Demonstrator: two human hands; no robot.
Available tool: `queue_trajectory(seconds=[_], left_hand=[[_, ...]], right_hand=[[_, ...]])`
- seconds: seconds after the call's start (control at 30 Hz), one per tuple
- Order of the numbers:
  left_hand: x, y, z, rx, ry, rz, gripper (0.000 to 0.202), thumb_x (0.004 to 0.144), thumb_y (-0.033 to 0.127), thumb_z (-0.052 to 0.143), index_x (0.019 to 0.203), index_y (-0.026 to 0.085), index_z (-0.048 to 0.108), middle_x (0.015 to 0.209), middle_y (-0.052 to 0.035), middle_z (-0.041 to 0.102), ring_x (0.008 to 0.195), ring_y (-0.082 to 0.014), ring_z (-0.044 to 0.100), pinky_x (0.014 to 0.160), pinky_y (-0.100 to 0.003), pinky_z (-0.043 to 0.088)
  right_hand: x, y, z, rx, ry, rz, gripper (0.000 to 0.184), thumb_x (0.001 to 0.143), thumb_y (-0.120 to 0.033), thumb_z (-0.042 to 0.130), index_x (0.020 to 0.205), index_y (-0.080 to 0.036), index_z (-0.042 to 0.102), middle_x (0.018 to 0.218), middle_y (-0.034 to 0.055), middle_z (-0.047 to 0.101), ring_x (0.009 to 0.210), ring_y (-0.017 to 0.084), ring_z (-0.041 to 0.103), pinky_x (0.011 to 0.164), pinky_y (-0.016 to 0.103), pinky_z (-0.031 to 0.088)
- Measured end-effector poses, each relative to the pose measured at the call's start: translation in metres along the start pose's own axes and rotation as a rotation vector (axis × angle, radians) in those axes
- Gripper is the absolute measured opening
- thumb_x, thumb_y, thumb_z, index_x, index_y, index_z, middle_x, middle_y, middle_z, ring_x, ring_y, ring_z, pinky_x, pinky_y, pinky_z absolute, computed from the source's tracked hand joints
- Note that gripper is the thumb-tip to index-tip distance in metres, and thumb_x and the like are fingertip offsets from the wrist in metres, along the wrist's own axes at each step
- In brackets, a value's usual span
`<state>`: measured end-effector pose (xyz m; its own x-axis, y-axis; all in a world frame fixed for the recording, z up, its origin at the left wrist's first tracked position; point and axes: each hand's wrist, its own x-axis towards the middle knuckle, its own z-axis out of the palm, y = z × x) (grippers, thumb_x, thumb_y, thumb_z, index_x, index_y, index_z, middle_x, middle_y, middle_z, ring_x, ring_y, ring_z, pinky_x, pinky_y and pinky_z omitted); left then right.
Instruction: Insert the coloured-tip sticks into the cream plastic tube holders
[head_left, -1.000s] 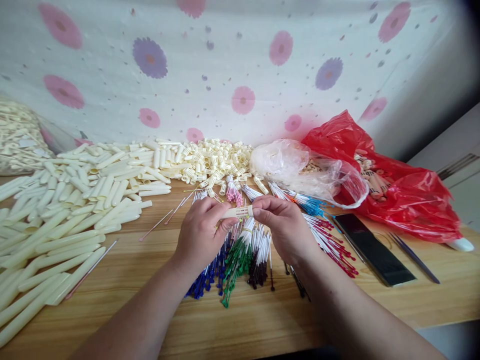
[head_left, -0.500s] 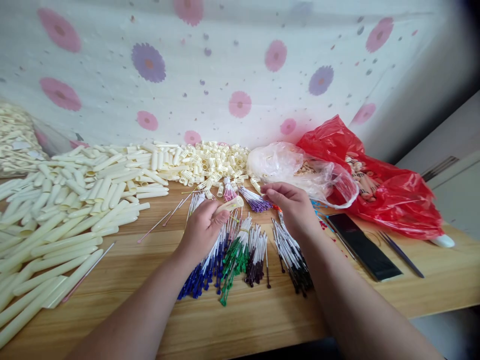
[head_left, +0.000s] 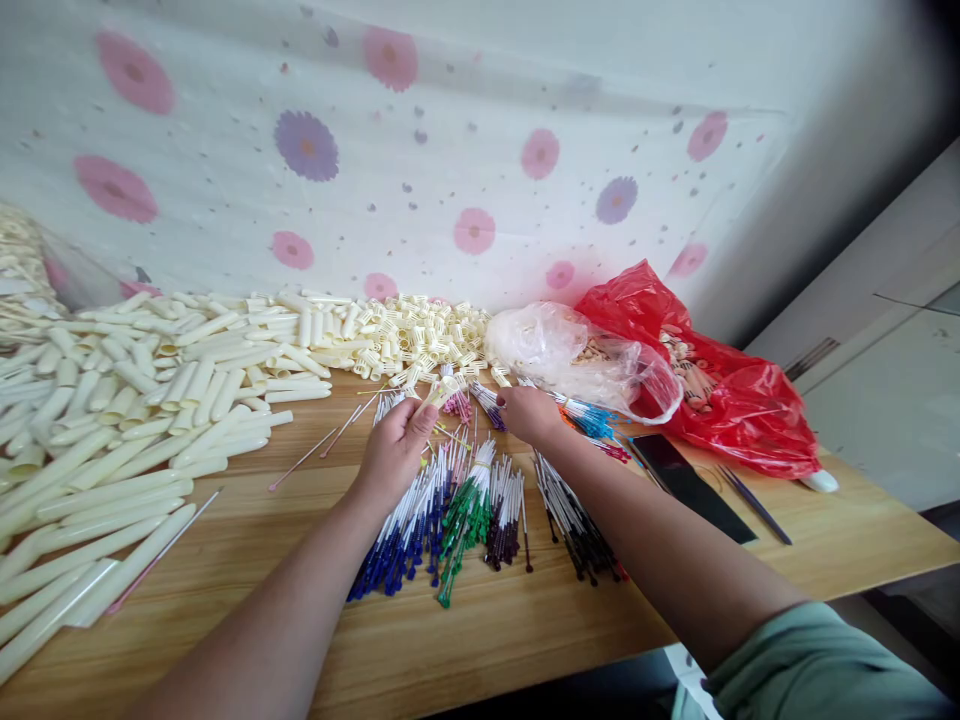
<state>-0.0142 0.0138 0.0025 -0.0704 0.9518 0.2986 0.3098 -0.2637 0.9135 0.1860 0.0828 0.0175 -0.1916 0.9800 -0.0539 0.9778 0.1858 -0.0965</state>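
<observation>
My left hand is closed around a short cream plastic tube, its end pointing up and away from me. Fingers curled, my right hand is beside a bundle of purple-ended refills; what its fingertips hold, if anything, is hidden. Below and between the hands lie thin white pen refills with coloured ends: blue ones, green ones, dark maroon ones and black ones. Pink-ended refills sit just behind the tube. Light-blue refills lie beyond my right wrist.
Long cream tubes cover the left of the wooden table. Short slotted cream parts are heaped at the back. A clear bag and a red bag stand at back right, near a black phone-like slab and a dark pen.
The camera view has shifted and tilted slightly. My right hand has come closer to the left hand and the purple refills, its fingers more curled. My left hand keeps its hold on the tube.
</observation>
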Motion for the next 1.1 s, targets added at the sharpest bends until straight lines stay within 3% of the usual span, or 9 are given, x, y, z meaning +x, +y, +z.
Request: queue_trajectory(seconds=[0.33, 0.53, 0.63, 0.73, 0.8, 0.9, 1.0, 1.1], left_hand=[[0.000, 0.002, 0.000, -0.021, -0.004, -0.007, 0.036, 0.083, 0.052, 0.051, 0.076, 0.019, 0.060, 0.061, 0.0031, 0.047, 0.061, -0.0152, 0.044, 0.059, -0.023, 0.032], [0.001, -0.001, 0.001, -0.133, -0.019, -0.052, 0.038, 0.080, 0.055, 0.055, 0.076, 0.018, 0.060, 0.060, 0.0035, 0.045, 0.056, -0.0135, 0.042, 0.055, -0.023, 0.032], [-0.004, 0.005, 0.006, -0.326, -0.043, -0.096, 0.034, 0.071, 0.050, 0.069, 0.076, 0.017, 0.060, 0.062, 0.0042, 0.049, 0.053, -0.0104, 0.043, 0.052, -0.022, 0.034], [-0.013, 0.016, 0.014, -0.499, -0.079, -0.148, 0.031, 0.065, 0.041, 0.077, 0.075, 0.015, 0.063, 0.059, 0.0048, 0.052, 0.048, -0.0081, 0.045, 0.048, -0.021, 0.037], [-0.018, 0.022, 0.019, -0.599, -0.093, -0.193, 0.029, 0.064, 0.037, 0.078, 0.077, 0.014, 0.066, 0.058, 0.0039, 0.056, 0.048, -0.0084, 0.049, 0.049, -0.022, 0.041], [-0.022, 0.027, 0.021, -0.708, -0.070, -0.237, 0.026, 0.061, 0.031, 0.081, 0.075, 0.014, 0.066, 0.067, 0.0012, 0.063, 0.056, -0.0102, 0.058, 0.056, -0.025, 0.050], [-0.020, 0.030, 0.017, -0.778, -0.021, -0.262, 0.024, 0.061, 0.027, 0.081, 0.071, 0.013, 0.064, 0.068, 0.0018, 0.065, 0.056, -0.0098, 0.060, 0.058, -0.025, 0.052], [-0.017, 0.032, 0.012, -0.818, -0.003, -0.287, 0.025, 0.062, 0.026, 0.081, 0.072, 0.013, 0.062, 0.065, 0.0024, 0.065, 0.054, -0.0091, 0.060, 0.055, -0.022, 0.050]], right_hand=[[0.007, 0.016, -0.005, 0.066, -0.146, -0.079, 0.048, 0.077, -0.012, 0.049, 0.121, -0.025, 0.063, 0.122, 0.0081, 0.065, 0.109, 0.026, 0.061, 0.088, 0.032, 0.046], [-0.010, 0.029, -0.028, 0.253, -0.059, -0.081, 0.040, 0.077, -0.011, 0.045, 0.109, -0.018, 0.067, 0.101, 0.0081, 0.071, 0.094, 0.021, 0.065, 0.080, 0.029, 0.048], [-0.036, 0.023, -0.034, 0.558, 0.005, -0.160, 0.035, 0.079, -0.017, 0.047, 0.111, -0.017, 0.060, 0.081, 0.0027, 0.068, 0.071, 0.014, 0.063, 0.065, 0.025, 0.049], [-0.059, 0.003, -0.027, 1.228, -0.029, -0.320, 0.017, 0.074, -0.022, 0.062, 0.089, -0.017, 0.059, 0.068, -0.0026, 0.061, 0.060, 0.009, 0.057, 0.061, 0.024, 0.049], [-0.068, -0.014, -0.018, 1.507, -0.100, -0.364, 0.018, 0.069, -0.025, 0.071, 0.078, -0.017, 0.058, 0.065, -0.0036, 0.060, 0.058, 0.009, 0.057, 0.060, 0.024, 0.049], [-0.072, -0.032, -0.004, 1.658, -0.148, -0.357, 0.023, 0.066, -0.030, 0.077, 0.072, -0.016, 0.060, 0.065, -0.0028, 0.062, 0.058, 0.009, 0.058, 0.058, 0.024, 0.050], [-0.071, -0.034, 0.006, 1.728, -0.158, -0.341, 0.022, 0.071, -0.036, 0.074, 0.077, -0.017, 0.064, 0.068, -0.0018, 0.065, 0.057, 0.010, 0.060, 0.059, 0.026, 0.053], [-0.071, -0.026, 0.012, 1.641, -0.021, -0.412, 0.015, 0.079, -0.032, 0.067, 0.085, -0.018, 0.068, 0.073, -0.0003, 0.068, 0.063, 0.010, 0.064, 0.064, 0.027, 0.055]])
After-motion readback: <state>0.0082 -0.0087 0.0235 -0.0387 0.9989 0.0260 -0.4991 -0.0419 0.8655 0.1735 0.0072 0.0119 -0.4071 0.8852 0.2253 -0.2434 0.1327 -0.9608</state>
